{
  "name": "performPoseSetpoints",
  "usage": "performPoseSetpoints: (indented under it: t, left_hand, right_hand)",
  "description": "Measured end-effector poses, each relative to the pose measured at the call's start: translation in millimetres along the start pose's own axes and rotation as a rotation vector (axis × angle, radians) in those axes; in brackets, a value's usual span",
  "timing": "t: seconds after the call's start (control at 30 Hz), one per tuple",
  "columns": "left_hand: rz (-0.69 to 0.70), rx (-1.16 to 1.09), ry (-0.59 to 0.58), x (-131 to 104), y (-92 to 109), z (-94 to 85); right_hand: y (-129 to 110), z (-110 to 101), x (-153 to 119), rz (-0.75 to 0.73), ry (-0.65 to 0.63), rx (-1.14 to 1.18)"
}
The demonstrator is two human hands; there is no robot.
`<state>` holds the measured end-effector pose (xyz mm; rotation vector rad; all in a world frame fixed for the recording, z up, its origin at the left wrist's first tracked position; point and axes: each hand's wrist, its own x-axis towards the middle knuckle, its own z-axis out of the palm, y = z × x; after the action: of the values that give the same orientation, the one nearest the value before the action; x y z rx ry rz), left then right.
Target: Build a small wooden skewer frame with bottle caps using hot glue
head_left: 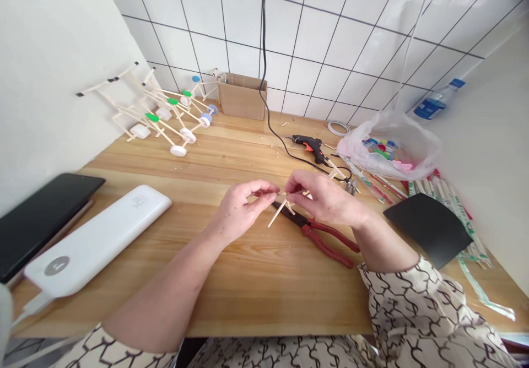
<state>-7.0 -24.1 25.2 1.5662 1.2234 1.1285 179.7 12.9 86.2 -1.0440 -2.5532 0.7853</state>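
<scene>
My right hand [320, 197] holds a small frame of thin wooden sticks [278, 212]; one stick slants down to the left below the fingers, and other parts show past the knuckles. Opposite it, my left hand [247, 207] has thumb and fingers pinched together close to the same joint. What lies in that pinch is too small to make out. Red-handled pliers [326, 241] lie on the wooden table just beneath my hands, their dark jaws partly covered by the sticks.
Behind my hands lies a black glue gun [309, 146] with its cord. Finished-looking stick models with bottle-cap wheels [178, 151] stand back left, near a cardboard box [243, 98]. A plastic bag of caps [392, 142], wrapped chopsticks and a black sheet [430, 230] are right. A white power bank [99, 241] lies left.
</scene>
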Motion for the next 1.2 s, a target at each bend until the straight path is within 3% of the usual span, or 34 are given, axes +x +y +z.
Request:
performPoseSetpoints:
  t: [0.27, 0.43, 0.93, 1.2]
  left_hand:
    - [0.243, 0.098, 0.167, -5, 9, 3.6]
    - [0.309, 0.116, 0.209, -6, 7, 4.2]
    - [0.014, 0.025, 0.353, -1, 4, -5.2]
    - [-0.079, 0.008, 0.288, 0, 5, 0.0]
  right_hand:
    - [0, 3, 0, -0.006, -0.012, 0.005]
    - [-2, 2, -1, -0.004, -0.028, 0.013]
    - [4, -5, 2, 0.012, 0.042, -0.014]
    - [11, -6, 2, 0.022, 0.069, -0.01]
